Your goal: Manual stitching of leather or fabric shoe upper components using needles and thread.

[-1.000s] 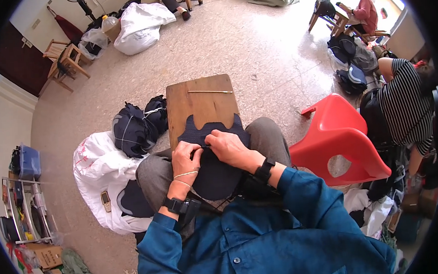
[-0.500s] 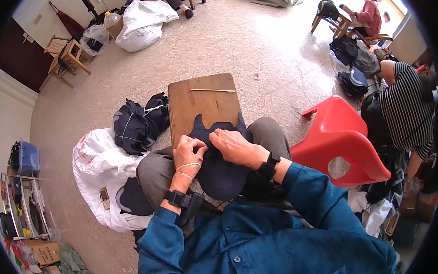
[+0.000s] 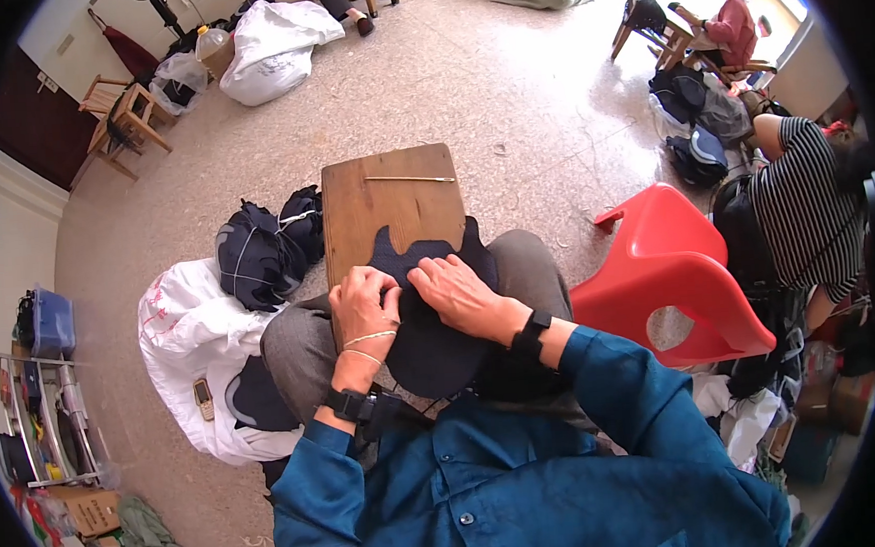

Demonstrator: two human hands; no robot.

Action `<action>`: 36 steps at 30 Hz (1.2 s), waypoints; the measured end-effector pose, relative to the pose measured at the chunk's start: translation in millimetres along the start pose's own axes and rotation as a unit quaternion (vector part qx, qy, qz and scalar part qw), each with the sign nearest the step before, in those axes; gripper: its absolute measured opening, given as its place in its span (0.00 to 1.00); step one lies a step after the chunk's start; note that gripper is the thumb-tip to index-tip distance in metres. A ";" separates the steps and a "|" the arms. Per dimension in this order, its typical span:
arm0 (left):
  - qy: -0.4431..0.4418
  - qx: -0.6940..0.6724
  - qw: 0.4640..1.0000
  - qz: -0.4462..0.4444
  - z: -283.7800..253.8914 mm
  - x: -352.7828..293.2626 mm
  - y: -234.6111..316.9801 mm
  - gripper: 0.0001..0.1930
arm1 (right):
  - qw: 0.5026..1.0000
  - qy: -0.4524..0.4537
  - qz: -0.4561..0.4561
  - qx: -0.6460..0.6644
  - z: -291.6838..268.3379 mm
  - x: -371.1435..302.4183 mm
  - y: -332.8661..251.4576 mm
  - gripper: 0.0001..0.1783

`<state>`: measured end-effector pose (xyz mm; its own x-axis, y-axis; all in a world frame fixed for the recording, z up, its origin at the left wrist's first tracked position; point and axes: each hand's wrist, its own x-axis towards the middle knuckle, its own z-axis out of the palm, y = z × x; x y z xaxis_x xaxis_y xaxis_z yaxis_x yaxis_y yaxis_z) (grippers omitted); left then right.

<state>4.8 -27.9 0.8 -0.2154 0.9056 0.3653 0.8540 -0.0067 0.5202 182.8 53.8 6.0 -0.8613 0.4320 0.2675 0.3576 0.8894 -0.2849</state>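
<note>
A dark navy fabric piece (image 3: pixel 430 349), with two horn-like points at its far end and a rounded near end, lies across my lap and over the near edge of a small wooden bench (image 3: pixel 390 208). My left hand (image 3: pixel 367 303) grips its left edge, with the thumb on top and the fingertips hidden. On the upper right part of the cloth, my right hand (image 3: pixel 464 300) pinches the fabric with bent fingers. A thin pale rod with a pointed tip (image 3: pixel 410 179) rests on the bench top, apart from both hands.
Tied dark bundles (image 3: pixel 261 249) and a white sack (image 3: pixel 185 319) bearing a phone (image 3: pixel 204 399) lie left of the bench. A red plastic chair (image 3: pixel 662 260) stands at right, beside a person in a striped shirt (image 3: pixel 803 186). Another person sits far right.
My right hand has loosened from a tight pinch, its fingers now lying flatter over the cloth. My left hand has shifted slightly outward, and the fabric looks more spread. The whole view has moved a little.
</note>
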 end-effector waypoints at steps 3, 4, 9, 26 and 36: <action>-0.030 -0.099 0.994 -0.046 -2.5 12.9 -15.3 0.07 | 1.000 0.008 0.010 0.011 12.3 15.5 9.0 0.21; -0.030 -0.097 0.994 -0.047 -1.5 12.0 -19.5 0.07 | 0.999 0.007 0.015 0.032 16.7 19.3 11.1 0.18; 0.033 -0.093 0.995 0.000 9.3 1.4 -20.4 0.08 | 0.997 0.035 0.018 0.067 23.1 16.9 14.9 0.13; -0.024 -0.028 0.998 -0.048 26.8 11.7 1.5 0.07 | 0.998 -0.001 0.050 0.050 -4.9 -2.4 27.3 0.07; -0.034 -0.082 0.992 -0.085 33.0 7.2 -5.4 0.08 | 0.996 0.023 0.068 0.062 4.4 7.6 16.0 0.08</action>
<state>14.3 -7.3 -24.8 -0.3128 0.9259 0.2120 0.7189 0.0849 0.6899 180.4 70.6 -0.6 -0.7898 0.5555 0.2602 0.4196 0.7986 -0.4314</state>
